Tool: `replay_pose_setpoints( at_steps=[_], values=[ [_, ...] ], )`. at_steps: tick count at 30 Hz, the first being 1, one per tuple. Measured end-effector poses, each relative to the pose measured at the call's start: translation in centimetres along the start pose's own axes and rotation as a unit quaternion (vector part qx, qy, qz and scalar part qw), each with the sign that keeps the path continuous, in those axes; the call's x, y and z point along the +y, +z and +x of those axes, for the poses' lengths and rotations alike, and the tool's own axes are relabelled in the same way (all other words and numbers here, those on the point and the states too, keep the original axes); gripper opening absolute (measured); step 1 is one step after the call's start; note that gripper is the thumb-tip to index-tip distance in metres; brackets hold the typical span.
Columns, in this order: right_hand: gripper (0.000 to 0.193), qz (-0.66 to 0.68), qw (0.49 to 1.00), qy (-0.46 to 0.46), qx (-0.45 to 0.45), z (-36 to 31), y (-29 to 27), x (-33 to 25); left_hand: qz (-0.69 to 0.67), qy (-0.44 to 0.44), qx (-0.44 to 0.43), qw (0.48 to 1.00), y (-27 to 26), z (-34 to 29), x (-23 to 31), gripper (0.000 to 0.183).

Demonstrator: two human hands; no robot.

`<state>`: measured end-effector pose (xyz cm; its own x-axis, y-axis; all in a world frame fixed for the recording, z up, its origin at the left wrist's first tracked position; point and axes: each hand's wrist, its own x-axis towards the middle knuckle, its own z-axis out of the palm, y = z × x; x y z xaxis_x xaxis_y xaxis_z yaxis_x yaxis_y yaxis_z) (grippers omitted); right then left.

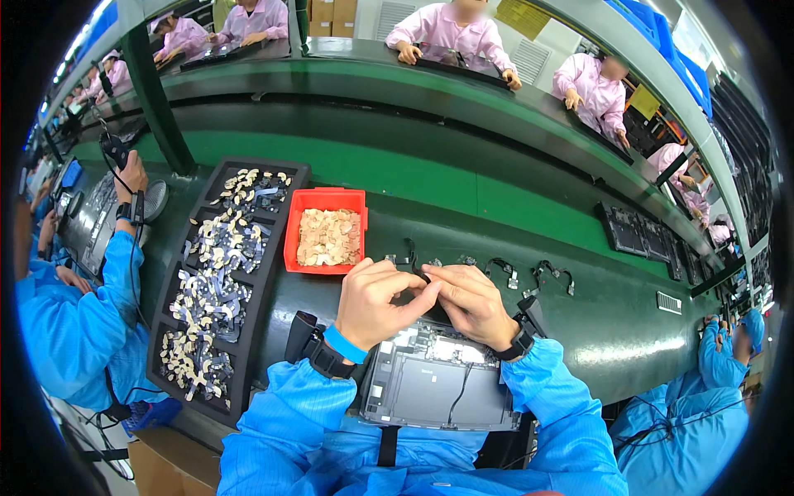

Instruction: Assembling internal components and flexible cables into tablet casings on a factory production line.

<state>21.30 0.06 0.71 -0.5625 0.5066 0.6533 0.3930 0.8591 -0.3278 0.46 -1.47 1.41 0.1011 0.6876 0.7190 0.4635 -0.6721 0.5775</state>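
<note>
My left hand (376, 299) and my right hand (475, 304) meet above the far edge of a dark laptop chassis (422, 388). The fingertips of both are pinched together around a short black cable (411, 251), whose free end sticks up beyond them. Fingers hide the rest of that piece. Below my hands the chassis lies near the table's front edge, with a thin black wire (460, 395) running down its face. To the left of my left hand is a red bin (326, 194) full of small tan pieces (330, 238).
A black compartment tray (263, 331) at left holds many small parts with tan tabs. Loose black cables with connectors (552, 277) lie right of my hands. A white slotted piece (669, 302) is farther right. Co-workers sit at left, at right and across the green line.
</note>
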Motion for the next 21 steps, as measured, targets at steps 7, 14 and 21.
replay_pose_setpoints(
  at_steps=[7, 14, 21],
  values=[
    [0.052, 0.092, 0.992, 0.072, 0.050, 0.0, -2.1, 0.1, 0.006, -0.019, 0.002, 1.000, 0.8, 0.7, -0.3, 0.003],
    [0.074, 0.079, 0.873, 0.157, 0.454, 2.7, -15.8, -0.6, -0.015, -0.035, -0.001, 0.999, 0.7, -0.5, -1.1, 0.006],
    [0.051, 0.006, 0.726, 0.148, 0.672, -11.2, -40.3, -0.8, -0.071, 0.007, 0.003, 0.997, 0.9, 0.1, 0.7, 0.009]
  ],
)
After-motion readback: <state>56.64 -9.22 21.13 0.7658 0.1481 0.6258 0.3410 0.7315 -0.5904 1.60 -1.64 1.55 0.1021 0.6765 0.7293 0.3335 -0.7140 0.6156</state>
